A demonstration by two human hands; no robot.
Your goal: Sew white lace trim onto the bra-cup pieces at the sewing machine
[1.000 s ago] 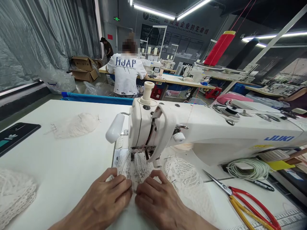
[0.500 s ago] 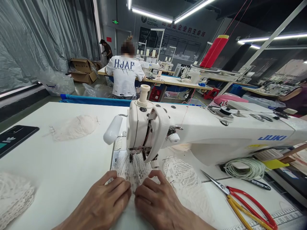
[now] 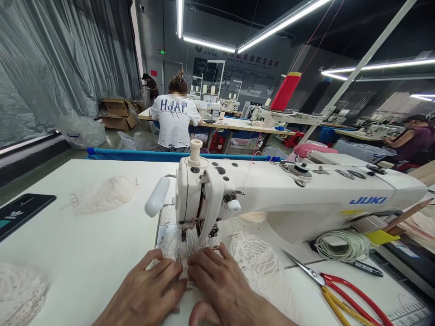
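Observation:
White lace lies gathered under the needle of the white sewing machine. My left hand is closed on the lace at its left, fingers bent and thumb tucked toward the middle. On the other side, my right hand rests its stretched fingers on the lace, just in front of the presser foot, and its thumb sticks out apart below. The hands hide part of the lace between them. Beside my right hand lies another lace piece.
Red-and-yellow-handled scissors lie at right, near a coil of pale cord and a black pen. Leftward are a sheer lace piece, a phone and stacked lace. A person in a white shirt sits ahead.
The view has tilted up and shifted slightly right. My right hand's fingers have straightened and its thumb has come away; before, they were curled at the lace. My left hand stays on the lace.

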